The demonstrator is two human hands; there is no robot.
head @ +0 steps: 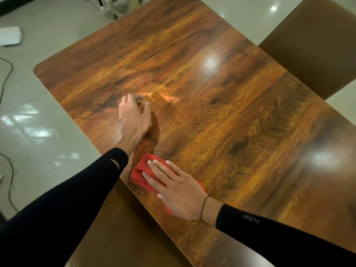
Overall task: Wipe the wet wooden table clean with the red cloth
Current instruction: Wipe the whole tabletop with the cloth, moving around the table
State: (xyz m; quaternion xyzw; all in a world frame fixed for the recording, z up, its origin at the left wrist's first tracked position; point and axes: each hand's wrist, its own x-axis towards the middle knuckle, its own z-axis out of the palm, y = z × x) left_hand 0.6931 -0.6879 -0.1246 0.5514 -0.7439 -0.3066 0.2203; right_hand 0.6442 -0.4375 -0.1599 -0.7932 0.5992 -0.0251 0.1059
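Meanwhile, the red cloth [141, 171] was pressed flat under the right hand [179, 191], unpinched, so streaks could be left on the wooden table [240, 122].

A brown chair [316, 45] is seen tucked against the far right side, and another brown seat [119, 224] is parked at the near edge. A white box [10, 35] is left on the glossy floor [38, 116] top left, with a dark cable [5, 78] trailed nearby.
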